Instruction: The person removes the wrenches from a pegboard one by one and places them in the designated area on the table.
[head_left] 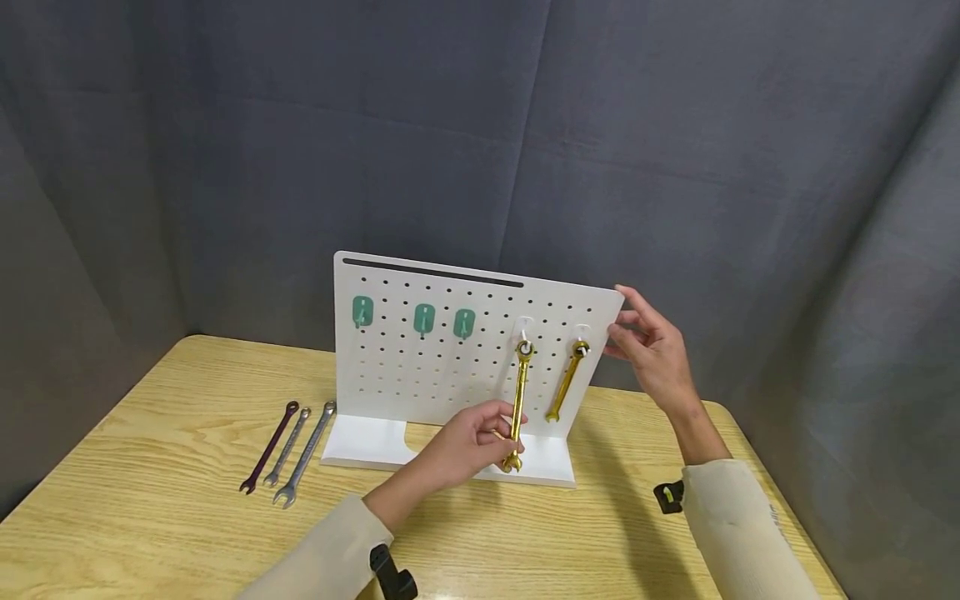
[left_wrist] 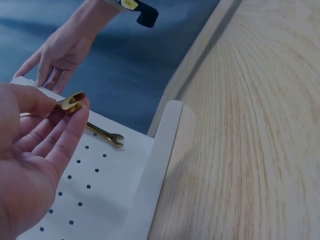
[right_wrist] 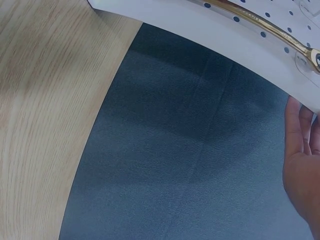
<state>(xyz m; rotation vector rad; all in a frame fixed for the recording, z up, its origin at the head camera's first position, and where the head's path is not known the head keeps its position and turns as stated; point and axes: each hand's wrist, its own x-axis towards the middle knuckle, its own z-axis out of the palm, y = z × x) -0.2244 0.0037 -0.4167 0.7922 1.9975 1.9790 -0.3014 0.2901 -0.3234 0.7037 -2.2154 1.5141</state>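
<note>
My left hand point(head_left: 468, 446) pinches the lower, open-jawed end of a gold combination wrench point(head_left: 520, 392) between thumb and fingers. The ring end of that wrench is up at a clear hook point(head_left: 524, 327) on the white pegboard point(head_left: 405, 367); whether the hook passes through the ring is hard to tell. My right hand point(head_left: 656, 354) holds the board's right edge near the top corner, thumb at the front. A second gold wrench point(head_left: 564, 387) hangs tilted from the rightmost clear hook point(head_left: 582, 332). In the left wrist view the pinched jaw end point(left_wrist: 72, 102) shows closely.
Three green hooks point(head_left: 363, 311) are fixed across the board's left half and middle. Left of the board's base point(head_left: 367, 442), a dark purple wrench point(head_left: 270, 446) and two silver wrenches point(head_left: 305, 454) lie on the wooden table point(head_left: 165, 467). A grey curtain point(head_left: 420, 125) hangs behind.
</note>
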